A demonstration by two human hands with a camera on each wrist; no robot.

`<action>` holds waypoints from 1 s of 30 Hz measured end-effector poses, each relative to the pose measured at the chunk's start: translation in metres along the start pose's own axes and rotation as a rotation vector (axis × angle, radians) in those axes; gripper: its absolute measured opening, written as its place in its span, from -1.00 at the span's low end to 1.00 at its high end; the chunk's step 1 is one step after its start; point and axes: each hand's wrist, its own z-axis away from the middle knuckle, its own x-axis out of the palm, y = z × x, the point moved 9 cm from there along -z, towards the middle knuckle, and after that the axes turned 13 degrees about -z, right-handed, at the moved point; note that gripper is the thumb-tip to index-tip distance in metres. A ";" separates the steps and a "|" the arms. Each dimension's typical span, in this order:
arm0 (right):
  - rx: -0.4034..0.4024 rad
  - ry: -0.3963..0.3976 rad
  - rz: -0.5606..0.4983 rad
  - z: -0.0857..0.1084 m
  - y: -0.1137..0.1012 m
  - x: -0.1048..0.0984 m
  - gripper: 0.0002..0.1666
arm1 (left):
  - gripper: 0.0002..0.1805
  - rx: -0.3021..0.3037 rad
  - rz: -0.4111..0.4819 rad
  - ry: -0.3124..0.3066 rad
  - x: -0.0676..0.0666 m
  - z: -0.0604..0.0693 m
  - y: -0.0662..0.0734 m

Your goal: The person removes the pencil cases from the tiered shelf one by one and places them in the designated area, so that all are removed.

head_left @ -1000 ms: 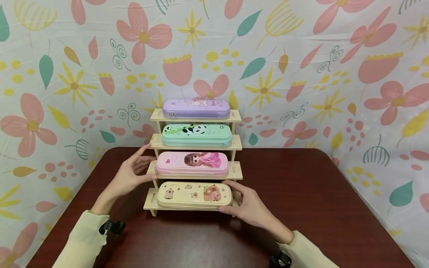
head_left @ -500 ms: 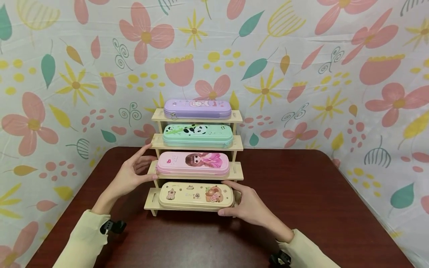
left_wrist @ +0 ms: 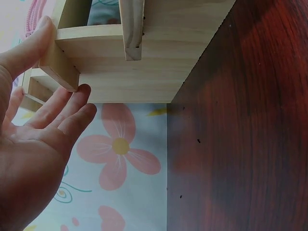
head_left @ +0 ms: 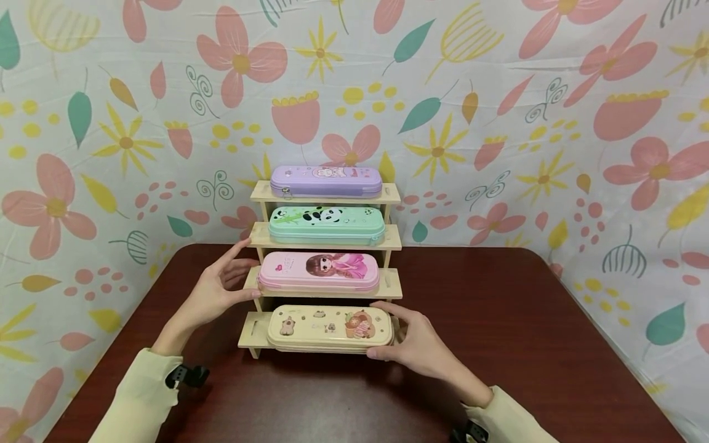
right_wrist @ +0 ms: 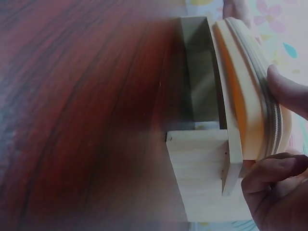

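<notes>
Rack: a wooden stand [head_left: 394, 283] of four stepped shelves on the dark red-brown worktop [head_left: 498, 344].
Cream case: a pencil case [head_left: 312, 329] with small animal pictures at the bottom shelf [head_left: 252, 330], nearer its right end, front edge slightly past the board; whether it is fully resting there I cannot tell.
Right hand: the hand [head_left: 422, 344] grips the cream case by its right end, thumb at the front, fingers behind; the right wrist view shows the zip [right_wrist: 277, 118] between them.
Left hand: the hand [head_left: 209, 290] holds the left side of the rack, thumb at the second shelf up, fingers spread behind it.
Other cases: pink with a doll-like girl [head_left: 318, 271] on the second shelf, mint with pandas [head_left: 327, 224] on the third, purple [head_left: 327, 182] on top.
Sleeves: pale yellow-green [head_left: 133, 394], black band [head_left: 187, 376] at each wrist.
Backdrop: white cloth [head_left: 471, 67] printed with flowers and leaves.
</notes>
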 end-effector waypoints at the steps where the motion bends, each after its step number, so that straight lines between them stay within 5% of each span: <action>1: 0.001 0.000 -0.014 0.001 0.000 -0.001 -0.03 | 0.18 -0.001 0.001 0.000 0.000 0.000 0.000; 13: 0.007 -0.015 -0.082 0.015 0.003 -0.016 -0.07 | 0.17 -0.001 0.017 -0.003 0.000 0.000 0.000; 20: 0.004 -0.059 -0.244 0.022 0.002 -0.025 -0.08 | 0.17 0.000 0.019 -0.004 0.000 0.000 0.001; 30: -0.008 -0.076 -0.248 0.033 -0.010 -0.051 -0.10 | 0.16 -0.001 0.027 -0.003 0.000 0.000 0.000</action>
